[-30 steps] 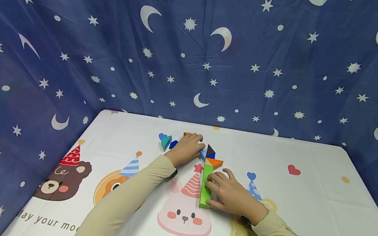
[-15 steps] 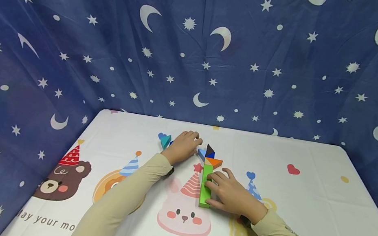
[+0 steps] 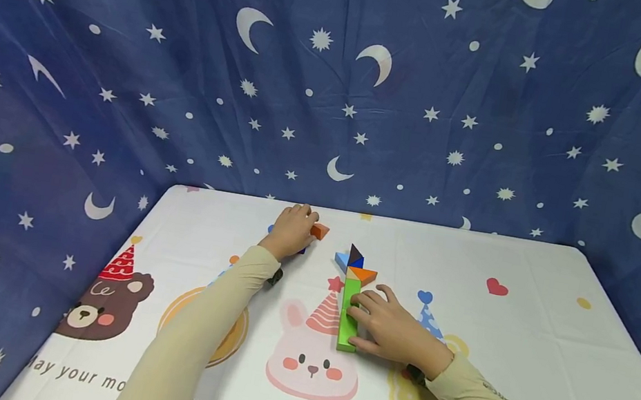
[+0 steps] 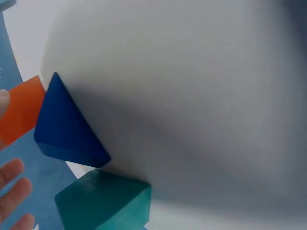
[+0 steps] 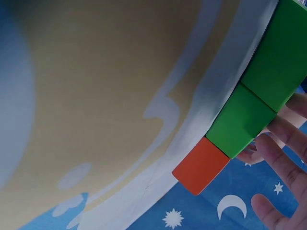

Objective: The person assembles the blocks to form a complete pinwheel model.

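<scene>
In the head view my left hand (image 3: 294, 227) is over the far left of the table, at an orange block (image 3: 320, 231). The thumb lies against that block (image 4: 21, 110) in the left wrist view, with a fingertip at its lower edge. Close by are a dark blue triangular block (image 4: 69, 124) and a teal block (image 4: 100, 201), mostly hidden from above. My right hand (image 3: 394, 329) rests its loosely spread fingers along two green blocks (image 3: 351, 299), standing end to end. At their far end sit an orange triangle (image 3: 365, 275), a dark triangle (image 3: 356, 255) and a light blue block (image 3: 341, 259).
A white tablecloth (image 3: 473, 266) printed with animals, party hats and lettering covers the table. Behind it and along the left hangs a blue curtain (image 3: 288, 83) with moons and stars. Both forearms, in beige sleeves, come in from the near side.
My left hand has moved left, away from the light blue block to the orange block, which shows again at its right. The right hand and green blocks have stayed in place.
</scene>
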Tool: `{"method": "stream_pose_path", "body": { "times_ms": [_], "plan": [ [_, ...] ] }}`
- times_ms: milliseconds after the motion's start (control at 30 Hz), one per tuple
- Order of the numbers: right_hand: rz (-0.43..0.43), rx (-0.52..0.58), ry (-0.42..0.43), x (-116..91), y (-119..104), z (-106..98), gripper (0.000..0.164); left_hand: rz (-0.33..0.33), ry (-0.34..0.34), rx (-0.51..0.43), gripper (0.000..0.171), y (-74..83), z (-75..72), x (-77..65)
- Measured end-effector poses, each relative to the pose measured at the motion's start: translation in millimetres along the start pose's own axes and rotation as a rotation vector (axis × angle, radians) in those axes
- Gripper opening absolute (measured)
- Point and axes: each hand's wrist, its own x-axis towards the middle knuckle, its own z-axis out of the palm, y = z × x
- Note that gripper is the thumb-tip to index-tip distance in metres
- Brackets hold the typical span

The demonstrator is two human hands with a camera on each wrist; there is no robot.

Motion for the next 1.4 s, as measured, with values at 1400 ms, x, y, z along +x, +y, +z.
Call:
{"method": "stream_pose_path", "body": {
  "times_ms": [1400],
  "plan": [
    [0.018,0.005,-0.032,2,-1,-1,0.043,0.041,0.027,0.052,0.050,19.2,-0.8,3.8]
  ]
}}
